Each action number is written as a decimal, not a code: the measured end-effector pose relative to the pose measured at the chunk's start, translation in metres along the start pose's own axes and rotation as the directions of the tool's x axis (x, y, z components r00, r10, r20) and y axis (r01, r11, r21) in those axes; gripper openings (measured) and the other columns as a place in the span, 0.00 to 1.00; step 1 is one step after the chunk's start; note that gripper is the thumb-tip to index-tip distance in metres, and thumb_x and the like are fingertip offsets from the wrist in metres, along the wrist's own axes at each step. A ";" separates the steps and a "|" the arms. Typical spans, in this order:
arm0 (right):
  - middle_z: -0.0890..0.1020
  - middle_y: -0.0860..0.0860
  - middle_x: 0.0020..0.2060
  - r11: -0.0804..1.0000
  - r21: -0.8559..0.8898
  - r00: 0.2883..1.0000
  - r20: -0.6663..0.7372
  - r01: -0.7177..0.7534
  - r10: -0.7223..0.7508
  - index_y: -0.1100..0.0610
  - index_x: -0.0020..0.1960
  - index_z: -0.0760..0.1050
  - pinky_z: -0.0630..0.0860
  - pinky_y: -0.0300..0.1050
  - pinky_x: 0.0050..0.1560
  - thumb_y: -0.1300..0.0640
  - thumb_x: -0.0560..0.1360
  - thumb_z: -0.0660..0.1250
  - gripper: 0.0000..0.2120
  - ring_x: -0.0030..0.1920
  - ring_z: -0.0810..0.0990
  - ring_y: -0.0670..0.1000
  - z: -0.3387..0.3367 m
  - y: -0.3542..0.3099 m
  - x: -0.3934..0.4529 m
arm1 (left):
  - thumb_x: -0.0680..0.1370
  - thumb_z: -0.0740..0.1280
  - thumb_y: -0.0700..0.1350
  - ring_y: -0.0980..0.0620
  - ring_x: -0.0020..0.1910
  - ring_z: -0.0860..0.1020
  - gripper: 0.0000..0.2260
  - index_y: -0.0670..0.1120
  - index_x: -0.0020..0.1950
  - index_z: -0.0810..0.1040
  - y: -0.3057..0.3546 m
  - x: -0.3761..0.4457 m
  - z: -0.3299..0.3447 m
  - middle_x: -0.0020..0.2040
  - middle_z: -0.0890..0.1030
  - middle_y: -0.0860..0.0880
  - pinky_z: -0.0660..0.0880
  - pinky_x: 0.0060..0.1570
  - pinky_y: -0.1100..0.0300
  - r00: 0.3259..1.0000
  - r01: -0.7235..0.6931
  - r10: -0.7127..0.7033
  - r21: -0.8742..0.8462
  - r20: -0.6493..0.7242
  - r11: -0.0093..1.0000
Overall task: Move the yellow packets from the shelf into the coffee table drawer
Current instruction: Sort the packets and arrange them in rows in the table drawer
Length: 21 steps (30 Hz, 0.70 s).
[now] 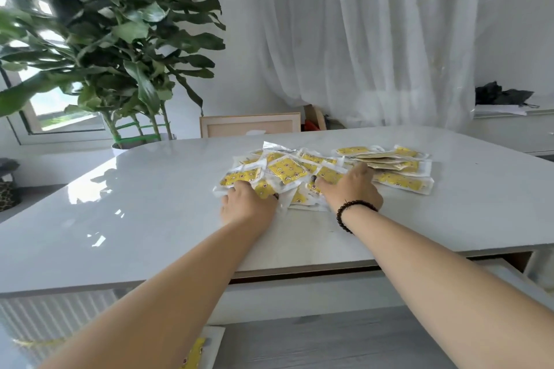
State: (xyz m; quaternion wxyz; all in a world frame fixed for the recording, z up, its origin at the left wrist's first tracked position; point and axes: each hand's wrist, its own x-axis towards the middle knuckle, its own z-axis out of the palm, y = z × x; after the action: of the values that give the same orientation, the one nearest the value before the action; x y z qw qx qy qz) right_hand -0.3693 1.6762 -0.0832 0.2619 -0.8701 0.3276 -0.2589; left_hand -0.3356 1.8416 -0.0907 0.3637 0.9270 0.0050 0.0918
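Note:
A loose pile of yellow packets (pixel 287 171) in clear wrappers lies on the white coffee table (pixel 150 204), right of its middle, with a flatter stack (pixel 401 168) on the pile's right side. My left hand (pixel 248 204) rests on the pile's near left edge, thumb out over a packet, fingertips hidden among the wrappers. My right hand (pixel 350 189), a dark bead bracelet on its wrist, lies spread over the pile's middle. Below the table's front edge a white drawer (pixel 299 296) stands pulled out. One more yellow packet (pixel 195 350) lies low at the bottom edge.
A tall leafy plant (pixel 120 39) in a white pot stands behind the table's left end. A wooden frame (pixel 250 124) leans behind the table, and white curtains hang beyond it. A side ledge (pixel 509 117) at right carries a black object. Grey floor shows below.

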 end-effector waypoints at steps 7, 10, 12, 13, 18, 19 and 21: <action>0.70 0.56 0.65 0.993 0.063 0.991 0.098 -0.099 0.092 0.60 0.70 0.59 0.74 0.51 0.53 0.39 0.64 0.74 0.45 0.62 0.74 0.59 -0.007 0.001 -0.009 | 0.69 0.74 0.55 0.45 0.59 0.76 0.30 0.47 0.65 0.66 -0.005 -0.016 -0.011 0.58 0.78 0.49 0.70 0.47 0.58 0.998 -0.027 0.030 -0.047 0.056 0.999; 0.73 0.56 0.64 0.967 0.209 0.975 0.195 -0.147 0.106 0.60 0.69 0.59 0.75 0.50 0.53 0.45 0.65 0.76 0.42 0.60 0.76 0.60 -0.016 0.005 -0.016 | 0.74 0.70 0.53 0.45 0.55 0.77 0.23 0.47 0.65 0.69 -0.008 -0.024 -0.016 0.57 0.78 0.49 0.68 0.44 0.59 0.993 -0.076 0.089 -0.151 0.081 0.986; 0.73 0.56 0.65 0.936 0.319 0.973 0.212 -0.153 0.087 0.60 0.71 0.59 0.74 0.49 0.54 0.48 0.67 0.76 0.40 0.61 0.75 0.59 -0.023 0.010 -0.020 | 0.75 0.68 0.51 0.47 0.49 0.77 0.15 0.47 0.59 0.72 -0.010 -0.028 -0.019 0.54 0.79 0.49 0.69 0.40 0.58 0.989 -0.099 0.125 -0.278 0.077 0.955; 0.73 0.55 0.66 0.927 0.347 0.976 0.207 -0.141 0.071 0.59 0.72 0.60 0.74 0.49 0.56 0.48 0.68 0.75 0.40 0.62 0.75 0.59 -0.026 0.013 -0.021 | 0.76 0.68 0.49 0.48 0.46 0.77 0.12 0.48 0.57 0.73 -0.011 -0.030 -0.021 0.52 0.79 0.49 0.70 0.38 0.58 0.988 -0.108 0.140 -0.345 0.070 0.932; 0.78 0.55 0.53 0.928 0.364 0.991 0.131 -0.076 0.030 0.59 0.55 0.71 0.74 0.46 0.46 0.48 0.70 0.73 0.21 0.49 0.78 0.56 -0.024 0.023 -0.022 | 0.75 0.70 0.43 0.51 0.40 0.81 0.10 0.47 0.54 0.73 -0.012 -0.037 -0.027 0.52 0.80 0.50 0.78 0.30 0.63 0.989 -0.080 0.137 -0.602 0.050 0.794; 0.78 0.55 0.50 0.922 0.381 0.993 0.115 -0.068 0.026 0.59 0.50 0.71 0.75 0.47 0.44 0.49 0.69 0.73 0.18 0.45 0.77 0.55 -0.022 0.022 -0.022 | 0.75 0.70 0.42 0.51 0.38 0.81 0.09 0.46 0.53 0.73 -0.012 -0.036 -0.027 0.51 0.80 0.49 0.77 0.29 0.65 0.990 -0.069 0.131 -0.630 0.053 0.774; 0.80 0.55 0.51 0.905 0.423 0.996 0.093 -0.044 0.005 0.59 0.53 0.74 0.77 0.48 0.48 0.52 0.68 0.74 0.18 0.46 0.79 0.55 -0.020 0.023 -0.021 | 0.76 0.69 0.41 0.53 0.32 0.81 0.07 0.48 0.50 0.72 -0.012 -0.036 -0.028 0.51 0.80 0.49 0.78 0.31 0.62 0.989 -0.057 0.132 -0.665 0.064 0.745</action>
State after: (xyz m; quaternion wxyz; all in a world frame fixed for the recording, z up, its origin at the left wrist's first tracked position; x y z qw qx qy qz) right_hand -0.4055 1.6701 -0.0884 0.4627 -0.7987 0.2623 -0.2815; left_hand -0.3751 1.8667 -0.0847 0.6625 0.7410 -0.0942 0.0564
